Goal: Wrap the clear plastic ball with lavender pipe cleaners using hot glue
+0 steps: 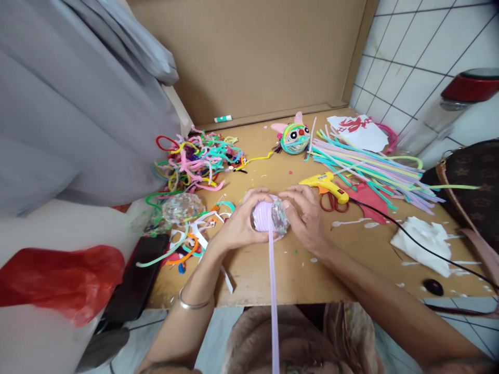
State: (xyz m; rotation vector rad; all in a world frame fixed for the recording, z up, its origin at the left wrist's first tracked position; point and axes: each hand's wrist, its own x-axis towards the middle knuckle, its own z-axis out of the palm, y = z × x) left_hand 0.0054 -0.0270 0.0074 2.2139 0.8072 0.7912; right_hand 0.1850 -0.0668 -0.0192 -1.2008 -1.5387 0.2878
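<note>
Between my two hands is a clear, speckled ball (pixel 279 214), partly wrapped in side-by-side turns of a lilac pipe cleaner (pixel 273 280). The loose end of the pipe cleaner hangs down toward my lap. My left hand (pixel 248 218) curls round the wrapped left side of the ball. On the bare right side, the fingers and thumb of my right hand (pixel 304 215) press against it. A yellow glue gun (pixel 325 186) lies just beyond my right hand, above red-handled scissors (pixel 333 203).
A heap of tangled pipe cleaners (pixel 202 156) and another clear ball (pixel 182 206) are at left, near a black phone (pixel 136 275). Behind stands a decorated ball with eyes (pixel 295 137). Straight pipe cleaners (pixel 374 163) spread at right, with a tissue (pixel 423 244) and the glue gun's black cord (pixel 393 221).
</note>
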